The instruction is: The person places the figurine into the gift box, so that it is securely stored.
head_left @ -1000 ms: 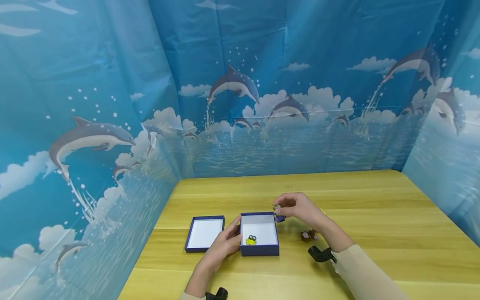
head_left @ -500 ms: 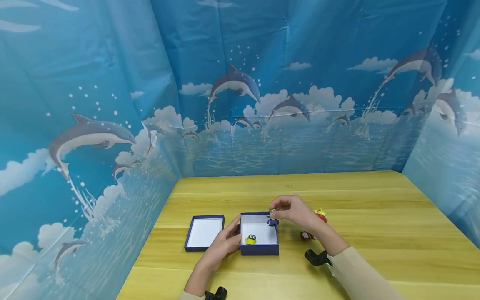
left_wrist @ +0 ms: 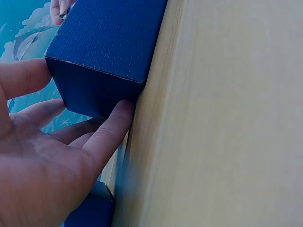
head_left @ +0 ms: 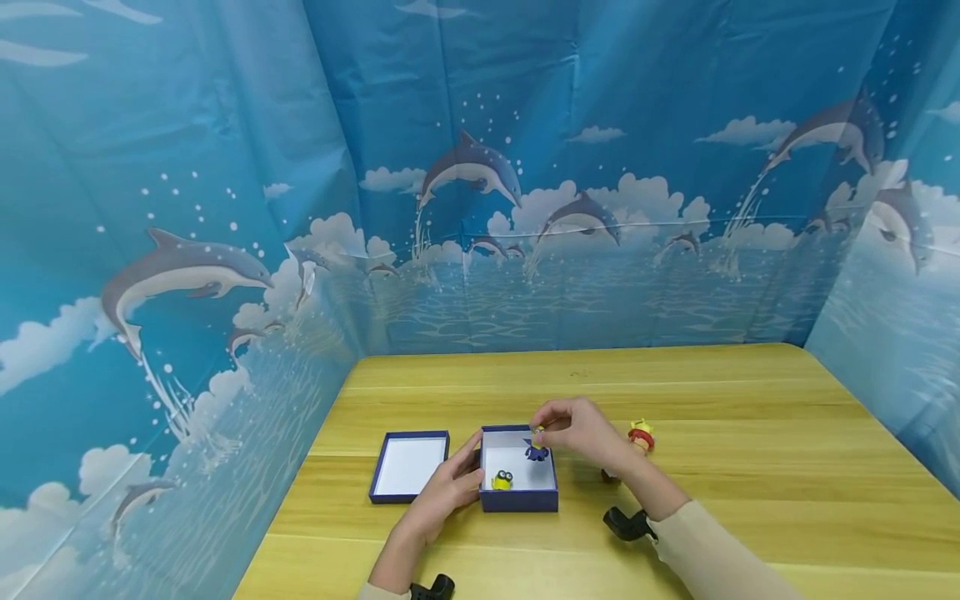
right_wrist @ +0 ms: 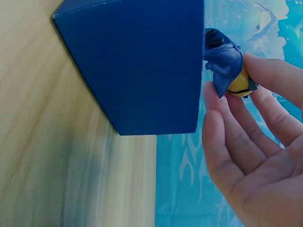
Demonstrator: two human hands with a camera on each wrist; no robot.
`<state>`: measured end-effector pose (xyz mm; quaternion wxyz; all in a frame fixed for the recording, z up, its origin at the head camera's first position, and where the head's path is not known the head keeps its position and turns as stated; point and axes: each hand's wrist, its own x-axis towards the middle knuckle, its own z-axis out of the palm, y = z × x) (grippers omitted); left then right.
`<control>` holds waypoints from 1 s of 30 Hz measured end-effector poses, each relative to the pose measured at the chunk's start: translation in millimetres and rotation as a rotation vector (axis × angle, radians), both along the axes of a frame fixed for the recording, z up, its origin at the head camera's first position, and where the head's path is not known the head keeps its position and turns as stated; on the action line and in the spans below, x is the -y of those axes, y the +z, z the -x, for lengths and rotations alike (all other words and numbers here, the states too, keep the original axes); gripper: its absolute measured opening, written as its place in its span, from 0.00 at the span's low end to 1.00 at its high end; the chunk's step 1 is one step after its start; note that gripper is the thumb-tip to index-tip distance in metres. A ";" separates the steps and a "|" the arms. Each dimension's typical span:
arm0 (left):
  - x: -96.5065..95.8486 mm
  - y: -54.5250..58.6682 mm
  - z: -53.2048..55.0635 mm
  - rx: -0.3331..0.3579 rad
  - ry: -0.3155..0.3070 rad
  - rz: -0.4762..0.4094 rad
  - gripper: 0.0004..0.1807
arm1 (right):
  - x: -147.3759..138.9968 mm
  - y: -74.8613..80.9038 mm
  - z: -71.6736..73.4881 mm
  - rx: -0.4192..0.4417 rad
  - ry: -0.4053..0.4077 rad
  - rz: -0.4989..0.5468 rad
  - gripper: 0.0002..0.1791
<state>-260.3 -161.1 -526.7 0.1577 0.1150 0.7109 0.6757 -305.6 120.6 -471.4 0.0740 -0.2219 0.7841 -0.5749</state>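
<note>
A dark blue box (head_left: 519, 500) with a white inside stands without its lid on the table. My left hand (head_left: 444, 492) rests against its left wall, fingers fairly straight and spread; the left wrist view shows the fingertips touching that wall (left_wrist: 94, 87). Inside, near the front left corner, sits a yellow minion figurine (head_left: 502, 480) with goggle eyes. With thumb and fingers, my right hand (head_left: 581, 429) pinches the yellow head of a second minion figurine (right_wrist: 225, 64) in purple-blue clothing. That figurine hangs over the right part of the box, its lower end past the rim.
Left of the box lies its lid (head_left: 409, 467), white inside up. Right of the box, beyond my right forearm, is a figurine in yellow and red (head_left: 641, 435). A brown figurine (head_left: 609, 477) is mostly hidden by that forearm. A dolphin-print curtain (head_left: 480, 250) hangs behind the table.
My right hand has carried the purple-clad minion figurine leftward from beside the box to over its inside. The yellow and red figurine has come into view. My left hand stays in place.
</note>
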 end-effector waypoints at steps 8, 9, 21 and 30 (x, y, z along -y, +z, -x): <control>-0.6 -0.2 0.5 0.003 0.009 0.005 0.33 | 11.3 -6.9 -4.8 -0.068 -0.025 -0.113 0.06; -0.7 -0.1 0.5 0.003 0.008 0.004 0.33 | 12.9 -8.0 -5.5 -0.076 -0.024 -0.131 0.06; -1.0 1.2 0.1 0.000 -0.006 -0.004 0.34 | 24.5 -13.8 -12.1 -0.202 0.008 -0.248 0.06; -1.1 0.8 -0.5 -0.012 -0.013 -0.003 0.33 | 31.3 -19.0 -14.2 -0.337 -0.004 -0.383 0.06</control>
